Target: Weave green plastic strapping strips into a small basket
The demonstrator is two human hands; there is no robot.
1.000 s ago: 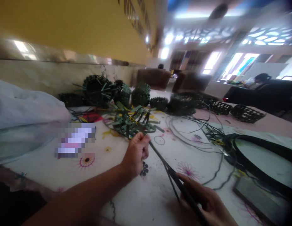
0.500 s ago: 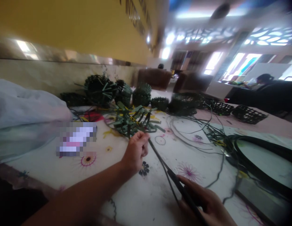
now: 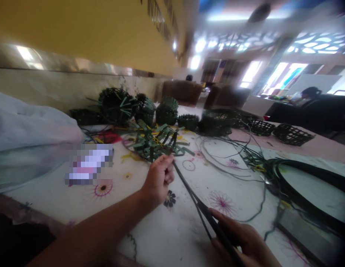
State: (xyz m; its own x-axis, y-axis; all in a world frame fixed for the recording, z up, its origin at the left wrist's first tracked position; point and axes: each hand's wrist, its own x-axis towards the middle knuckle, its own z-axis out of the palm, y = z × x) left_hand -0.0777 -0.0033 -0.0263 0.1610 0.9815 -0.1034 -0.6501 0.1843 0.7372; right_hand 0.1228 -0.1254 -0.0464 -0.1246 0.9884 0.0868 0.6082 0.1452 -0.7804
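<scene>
My left hand [image 3: 159, 176] is closed in a pinch around the upper end of a narrow dark green strip [image 3: 183, 181], above the white flowered tablecloth. From those fingers the strip slants down toward my right hand [image 3: 243, 237]. Near the tip of a long dark tool [image 3: 214, 221] it shows as two thin lengths spreading apart. My right hand is wrapped round this tool; its exact kind is unclear. Just beyond my left fingertips lies a partly woven piece of green strips [image 3: 152, 142], with loose ends sticking out.
Several dark green woven baskets [image 3: 166, 111] stand along the back. To the right lie a large coil of dark strip [image 3: 308, 178] and loose thin strands [image 3: 216, 163]. A white plastic bag [image 3: 33, 129] and a blurred-out phone-like object [image 3: 90, 165] are at left. A person [image 3: 311, 94] sits far right.
</scene>
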